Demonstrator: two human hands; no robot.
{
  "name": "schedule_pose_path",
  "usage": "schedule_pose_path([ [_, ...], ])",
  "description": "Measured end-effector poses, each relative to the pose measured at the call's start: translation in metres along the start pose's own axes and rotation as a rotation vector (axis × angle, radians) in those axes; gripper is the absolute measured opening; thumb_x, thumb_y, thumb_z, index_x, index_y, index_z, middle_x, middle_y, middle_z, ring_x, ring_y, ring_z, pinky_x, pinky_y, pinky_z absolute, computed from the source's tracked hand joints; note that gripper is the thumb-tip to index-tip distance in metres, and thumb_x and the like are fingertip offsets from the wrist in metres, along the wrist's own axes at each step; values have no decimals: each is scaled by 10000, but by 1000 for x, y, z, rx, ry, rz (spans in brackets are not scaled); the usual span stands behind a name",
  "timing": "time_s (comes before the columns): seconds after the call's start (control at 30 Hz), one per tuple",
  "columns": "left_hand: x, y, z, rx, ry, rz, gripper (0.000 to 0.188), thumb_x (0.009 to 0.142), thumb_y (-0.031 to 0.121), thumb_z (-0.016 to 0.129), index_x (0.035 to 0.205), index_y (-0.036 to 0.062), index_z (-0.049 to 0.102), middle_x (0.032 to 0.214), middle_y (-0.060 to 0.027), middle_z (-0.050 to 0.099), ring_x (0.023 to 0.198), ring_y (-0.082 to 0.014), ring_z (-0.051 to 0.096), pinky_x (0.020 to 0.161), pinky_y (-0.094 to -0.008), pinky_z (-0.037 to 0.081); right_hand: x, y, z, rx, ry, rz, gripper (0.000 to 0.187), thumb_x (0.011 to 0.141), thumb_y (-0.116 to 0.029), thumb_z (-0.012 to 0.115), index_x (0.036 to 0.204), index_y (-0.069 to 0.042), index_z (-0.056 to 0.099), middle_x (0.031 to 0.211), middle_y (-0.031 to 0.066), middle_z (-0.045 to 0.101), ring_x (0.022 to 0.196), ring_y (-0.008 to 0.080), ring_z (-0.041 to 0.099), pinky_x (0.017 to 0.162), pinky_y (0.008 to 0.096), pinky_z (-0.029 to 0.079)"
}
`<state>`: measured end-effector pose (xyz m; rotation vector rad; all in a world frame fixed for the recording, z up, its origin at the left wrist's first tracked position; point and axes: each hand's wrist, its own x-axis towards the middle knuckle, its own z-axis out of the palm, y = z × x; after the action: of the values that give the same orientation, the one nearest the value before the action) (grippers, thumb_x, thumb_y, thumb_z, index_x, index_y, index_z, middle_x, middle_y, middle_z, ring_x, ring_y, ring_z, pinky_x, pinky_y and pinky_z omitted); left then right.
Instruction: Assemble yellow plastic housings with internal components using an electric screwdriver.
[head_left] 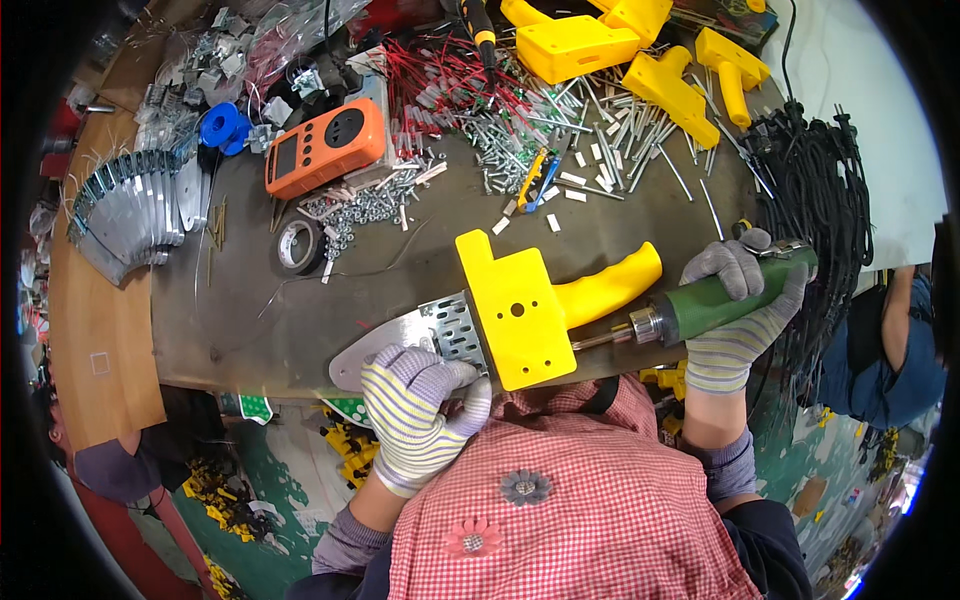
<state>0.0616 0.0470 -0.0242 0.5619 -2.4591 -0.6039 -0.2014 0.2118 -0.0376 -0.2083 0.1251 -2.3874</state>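
A yellow pistol-shaped plastic housing (518, 310) lies at the front edge of the bench, its grip pointing right. From its left side extends a slotted metal sleeve (456, 328) with a flat, rounded grey plate (378, 343). My left hand (418, 415), in a striped glove, is closed at the plate and sleeve's near edge, thumb and fingers pinching there. My right hand (735, 310), also gloved, is wrapped round a green power screwdriver (705, 308). Its long bit (600, 340) points left and reaches the housing's right side below the grip; the exact contact at the tip is hidden.
Behind lie an orange meter (325, 150), a tape roll (300, 247), loose screws and nuts (360, 215), metal rods (640, 135) and more yellow housings (575, 50). Metal plates (135, 210) fan out at left. Black cords (810, 180) are heaped at right, near another person (885, 340).
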Motion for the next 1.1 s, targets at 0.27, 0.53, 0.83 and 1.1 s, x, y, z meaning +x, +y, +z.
schedule_pose_path([
  [0.27,-3,-2,0,24,2,4,172,694,184,817,800,145,687,751,-18,629,699,-224,569,698,-406,418,0,2,2,-6,24,-18,473,871,-468,712,1069,-52,607,605,-53,344,593,104,380,929,317,471],
  [0.53,1,0,0,-4,-15,-8,153,697,182,808,784,134,691,655,-9,592,630,-206,550,687,-397,410,2,0,0,-30,5,1,486,869,-493,707,1052,-52,612,607,-57,345,589,101,371,929,316,458],
  [0.83,0,-1,1,5,-4,-8,148,697,184,806,782,134,695,656,-8,590,635,-207,548,685,-400,410,1,4,3,-40,108,-40,484,859,-500,716,1024,-56,616,588,-68,336,562,91,349,843,291,447],
  [1.1,-1,-1,0,2,-16,-24,144,700,186,800,780,134,692,658,-6,587,647,-212,553,694,-397,414,1,7,-1,-27,87,-27,467,860,-484,724,1013,-55,620,584,-63,338,558,91,354,867,299,469],
])
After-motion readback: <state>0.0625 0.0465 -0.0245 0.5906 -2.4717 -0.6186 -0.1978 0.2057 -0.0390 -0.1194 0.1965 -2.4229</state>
